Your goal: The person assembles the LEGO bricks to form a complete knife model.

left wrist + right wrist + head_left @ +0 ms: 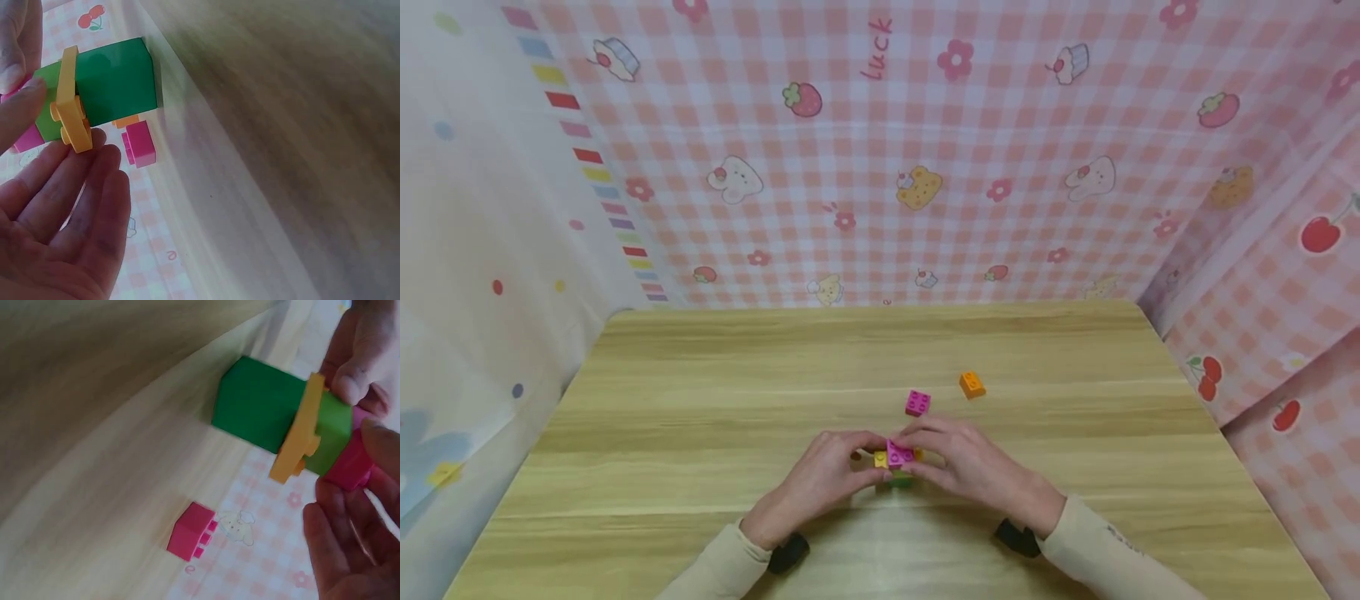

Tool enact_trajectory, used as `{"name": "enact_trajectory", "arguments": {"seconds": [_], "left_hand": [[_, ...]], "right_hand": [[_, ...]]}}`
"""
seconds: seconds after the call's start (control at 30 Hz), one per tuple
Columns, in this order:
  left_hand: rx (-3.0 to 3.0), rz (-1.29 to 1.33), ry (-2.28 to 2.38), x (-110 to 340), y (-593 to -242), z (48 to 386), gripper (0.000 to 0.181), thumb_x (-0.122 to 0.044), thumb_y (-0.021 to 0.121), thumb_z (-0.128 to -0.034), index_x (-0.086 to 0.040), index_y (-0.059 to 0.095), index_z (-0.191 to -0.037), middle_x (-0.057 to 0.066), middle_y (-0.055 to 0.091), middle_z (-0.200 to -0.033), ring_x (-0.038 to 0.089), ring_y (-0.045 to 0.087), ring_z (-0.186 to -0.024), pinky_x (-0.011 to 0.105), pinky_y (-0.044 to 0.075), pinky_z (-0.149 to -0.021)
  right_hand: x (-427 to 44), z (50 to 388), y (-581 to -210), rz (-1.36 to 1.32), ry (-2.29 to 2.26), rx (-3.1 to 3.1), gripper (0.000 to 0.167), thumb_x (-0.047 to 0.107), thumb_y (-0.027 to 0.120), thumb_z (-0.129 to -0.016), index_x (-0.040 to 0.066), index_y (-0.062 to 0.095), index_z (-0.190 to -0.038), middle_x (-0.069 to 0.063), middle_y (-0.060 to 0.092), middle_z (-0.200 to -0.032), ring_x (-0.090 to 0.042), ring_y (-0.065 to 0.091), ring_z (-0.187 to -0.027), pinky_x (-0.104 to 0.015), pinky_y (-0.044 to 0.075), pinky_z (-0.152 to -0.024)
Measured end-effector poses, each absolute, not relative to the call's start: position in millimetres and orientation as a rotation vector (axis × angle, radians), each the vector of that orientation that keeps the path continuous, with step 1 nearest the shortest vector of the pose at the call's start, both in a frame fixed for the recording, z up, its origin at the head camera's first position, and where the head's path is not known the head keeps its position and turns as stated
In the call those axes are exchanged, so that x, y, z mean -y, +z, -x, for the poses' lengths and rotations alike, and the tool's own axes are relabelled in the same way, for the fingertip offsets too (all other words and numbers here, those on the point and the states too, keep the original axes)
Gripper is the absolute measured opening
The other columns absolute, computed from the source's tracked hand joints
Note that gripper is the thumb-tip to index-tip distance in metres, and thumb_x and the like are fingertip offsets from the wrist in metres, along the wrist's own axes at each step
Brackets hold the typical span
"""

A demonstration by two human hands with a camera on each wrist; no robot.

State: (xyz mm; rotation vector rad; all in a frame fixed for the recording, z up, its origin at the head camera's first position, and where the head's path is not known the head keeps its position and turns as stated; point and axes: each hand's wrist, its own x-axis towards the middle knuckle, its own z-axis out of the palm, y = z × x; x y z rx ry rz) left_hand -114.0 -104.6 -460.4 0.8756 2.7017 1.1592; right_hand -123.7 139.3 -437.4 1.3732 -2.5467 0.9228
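Observation:
A stack of toy building bricks stands on the table between both hands. Its base is a dark green block (117, 80); above it come a yellow plate (299, 431) that juts out sideways, a light green brick (335, 425) and a pink brick (898, 457) on top. With thumb and fingers, my left hand (827, 471) holds the stack's upper part from the left, the thumb on the light green brick. From the right, my right hand (970, 467) pinches the top pink brick. Fingers partly cover the upper bricks in the head view.
A loose pink brick (917, 403) lies just beyond the right hand, studs up. Farther back and to the right is an orange brick (972, 385). The wooden table (715, 375) ends at a pink checked cloth (865, 167) behind, with more cloth along both sides.

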Motion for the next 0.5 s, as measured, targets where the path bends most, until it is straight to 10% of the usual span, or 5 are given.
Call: {"name": "enact_trajectory", "arguments": {"seconds": [0.5], "left_hand": [[-2.666, -0.857, 1.283, 111, -456, 108, 0.049, -0.03, 0.083, -0.089, -0.009, 0.068, -0.131, 0.004, 0.074, -0.122, 0.019, 0.07, -0.107, 0.04, 0.058, -0.093]], "right_hand": [[-151, 124, -435, -1.083, 1.135, 2.83, 0.057, 0.042, 0.071, -0.097, 0.012, 0.06, -0.144, -0.007, 0.061, -0.145, -0.031, 0.056, -0.135, -0.053, 0.047, -0.109]]}}
